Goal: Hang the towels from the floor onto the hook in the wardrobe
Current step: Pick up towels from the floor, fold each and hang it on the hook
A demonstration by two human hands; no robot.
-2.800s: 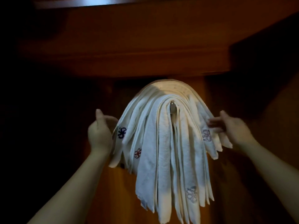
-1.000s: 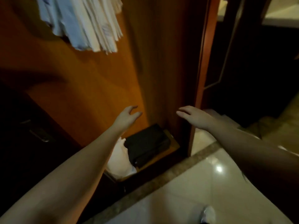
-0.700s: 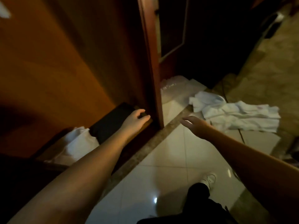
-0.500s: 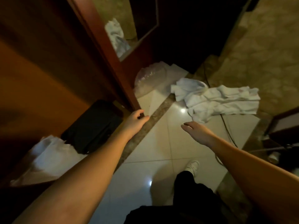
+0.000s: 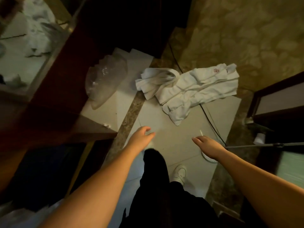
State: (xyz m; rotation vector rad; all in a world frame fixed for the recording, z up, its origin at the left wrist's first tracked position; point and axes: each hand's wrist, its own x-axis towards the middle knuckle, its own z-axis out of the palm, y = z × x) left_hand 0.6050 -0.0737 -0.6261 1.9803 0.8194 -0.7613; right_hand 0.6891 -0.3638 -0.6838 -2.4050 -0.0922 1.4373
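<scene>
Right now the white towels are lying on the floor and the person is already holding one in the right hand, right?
Not quite. In the head view the white towels do lie on the floor, but the right hand holds nothing; its fingers are straight, short of the pile.

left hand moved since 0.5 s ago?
Yes. The left hand has swung right, off the wardrobe door's edge, and is now over the pale floor tile, nearer the towels. It holds nothing.
</scene>
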